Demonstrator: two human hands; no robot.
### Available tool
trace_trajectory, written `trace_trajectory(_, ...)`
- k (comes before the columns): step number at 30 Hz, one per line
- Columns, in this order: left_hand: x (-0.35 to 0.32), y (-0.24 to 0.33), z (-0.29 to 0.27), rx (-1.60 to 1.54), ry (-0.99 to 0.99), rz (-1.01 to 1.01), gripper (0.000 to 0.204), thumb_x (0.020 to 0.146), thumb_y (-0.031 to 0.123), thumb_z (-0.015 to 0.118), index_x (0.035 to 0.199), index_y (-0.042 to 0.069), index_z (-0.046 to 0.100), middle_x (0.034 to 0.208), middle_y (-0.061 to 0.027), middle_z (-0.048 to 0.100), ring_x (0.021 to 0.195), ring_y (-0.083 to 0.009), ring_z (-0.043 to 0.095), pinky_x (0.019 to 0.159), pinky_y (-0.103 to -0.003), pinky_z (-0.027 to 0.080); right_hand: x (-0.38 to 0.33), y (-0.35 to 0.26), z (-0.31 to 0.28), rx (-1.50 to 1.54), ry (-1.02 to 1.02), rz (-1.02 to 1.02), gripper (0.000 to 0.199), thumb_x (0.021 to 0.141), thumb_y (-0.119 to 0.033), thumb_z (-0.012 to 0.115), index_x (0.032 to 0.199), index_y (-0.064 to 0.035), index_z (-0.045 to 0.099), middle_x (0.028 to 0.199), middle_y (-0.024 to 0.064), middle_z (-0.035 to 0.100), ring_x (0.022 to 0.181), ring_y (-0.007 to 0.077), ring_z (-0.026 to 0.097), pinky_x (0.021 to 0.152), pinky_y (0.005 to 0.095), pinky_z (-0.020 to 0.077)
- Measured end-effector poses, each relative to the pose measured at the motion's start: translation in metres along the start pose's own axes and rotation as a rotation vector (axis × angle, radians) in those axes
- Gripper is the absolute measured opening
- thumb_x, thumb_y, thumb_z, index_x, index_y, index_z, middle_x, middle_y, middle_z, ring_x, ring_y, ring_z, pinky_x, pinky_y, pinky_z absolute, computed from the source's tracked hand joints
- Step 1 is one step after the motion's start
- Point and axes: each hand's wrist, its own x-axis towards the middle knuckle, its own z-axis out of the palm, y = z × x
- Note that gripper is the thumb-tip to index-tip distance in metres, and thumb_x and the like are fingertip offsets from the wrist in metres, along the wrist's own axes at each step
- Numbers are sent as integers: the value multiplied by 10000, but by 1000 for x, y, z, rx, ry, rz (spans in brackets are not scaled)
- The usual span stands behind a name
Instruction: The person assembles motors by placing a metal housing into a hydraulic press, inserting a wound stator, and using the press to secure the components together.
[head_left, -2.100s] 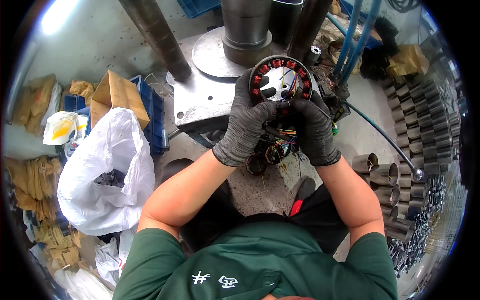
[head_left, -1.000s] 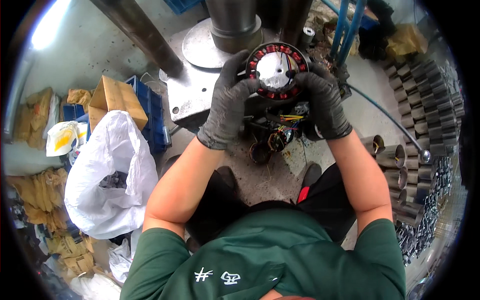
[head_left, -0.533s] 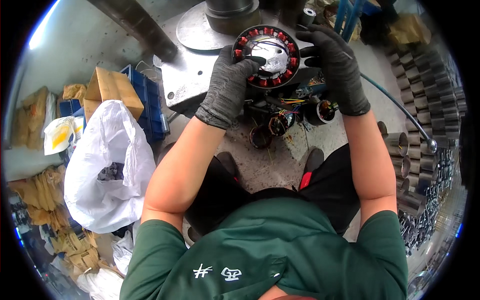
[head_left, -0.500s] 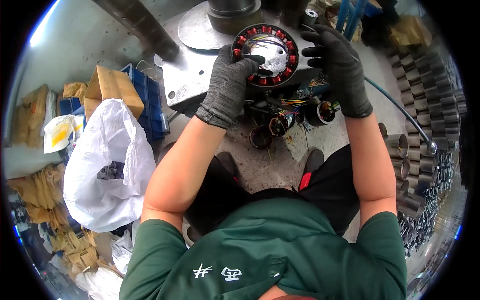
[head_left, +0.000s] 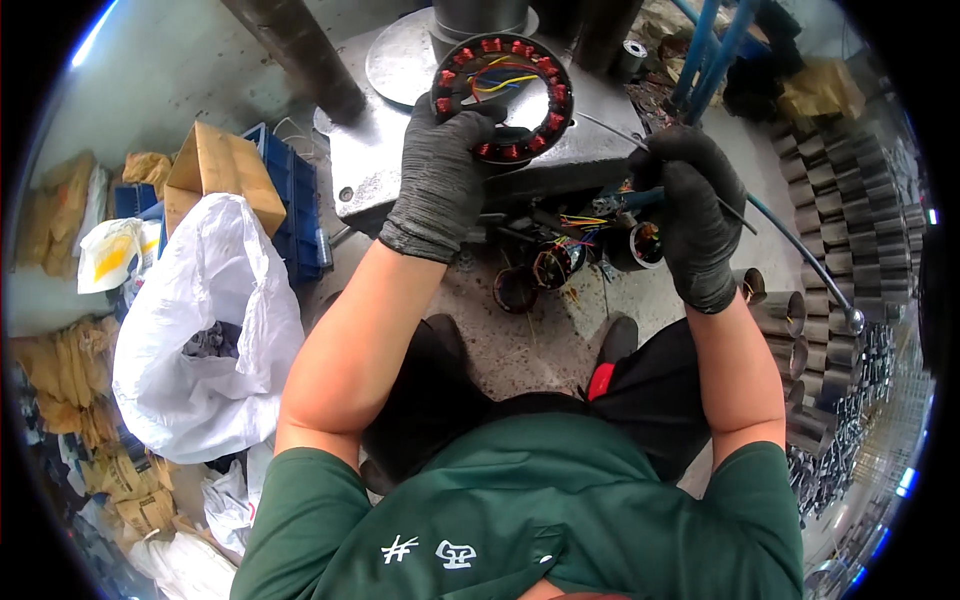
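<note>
My left hand point(head_left: 440, 170), in a dark knitted glove, grips the near left side of a motor stator point(head_left: 558, 95). This black ring has red copper windings around its inside, and red, yellow and blue wires show across its opening. It is held tilted above a bare metal machine plate point(head_left: 370, 170). To the right, my gloved right hand point(head_left: 697, 215) is closed around a thin metal rod point(head_left: 608, 131). One end of the rod points toward the stator, apart from it; the other sticks out beyond my palm.
Behind the stator stands a thick metal cylinder point(head_left: 482, 18), between dark columns point(head_left: 300, 55). Wired parts point(head_left: 515, 288) sit below the plate. Metal sleeves point(head_left: 850, 225) line the right side. At left are a white sack point(head_left: 150, 350), a cardboard box point(head_left: 218, 180) and blue crates point(head_left: 305, 225).
The stator has moved left and slightly up with my left hand. My right hand has come down toward me, and its fingers have closed around the rod.
</note>
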Motion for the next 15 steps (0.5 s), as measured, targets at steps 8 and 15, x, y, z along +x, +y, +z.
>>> trace_trajectory(8,0,-5,-2,-64,-7,-39,435,831,-74,519,1261,-12,531,1080,-161,656,949,-286,704,846,-442,645,2,2,11,-75,-65,-50,179,957,-119,648,1082,-7,710,952,64,732,902,134,674,833,303,553)
trace_trajectory(15,-4,-5,2,70,-42,76,448,835,-87,511,1280,-36,499,1047,-156,668,894,-273,730,815,-399,645,1,1,12,-104,-75,-17,191,949,-140,644,1062,-2,713,931,57,731,886,126,671,834,300,550)
